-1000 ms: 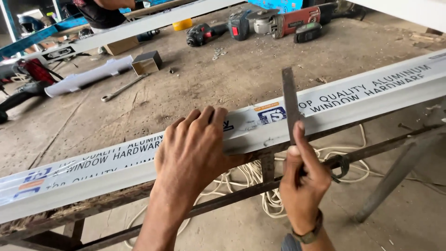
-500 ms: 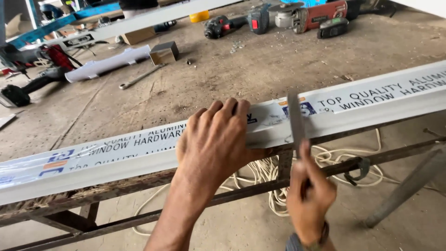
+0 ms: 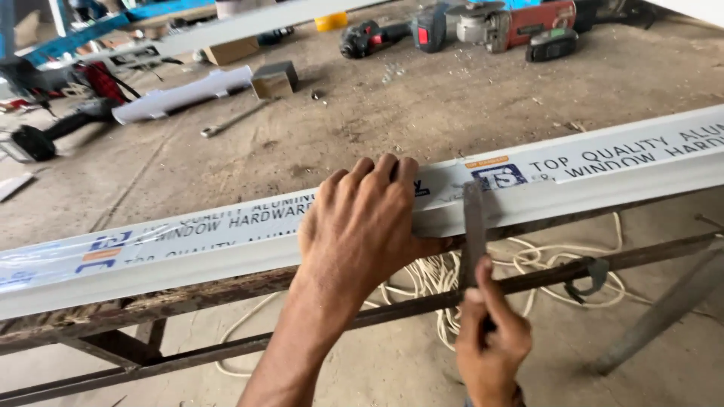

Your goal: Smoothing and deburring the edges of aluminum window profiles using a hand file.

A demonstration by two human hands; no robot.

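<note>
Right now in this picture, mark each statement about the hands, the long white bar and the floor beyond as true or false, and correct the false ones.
1. The left hand lies flat on the long white bar. True.
2. The right hand holds a thin flat metal strip upright against the bar. True.
3. The bar rests on a wooden table. False: it lies on a rusty metal frame.
4. Power tools lie on the floor beyond. True.
5. A coil of black cable lies under the frame. False: the cord is whitish.
</note>
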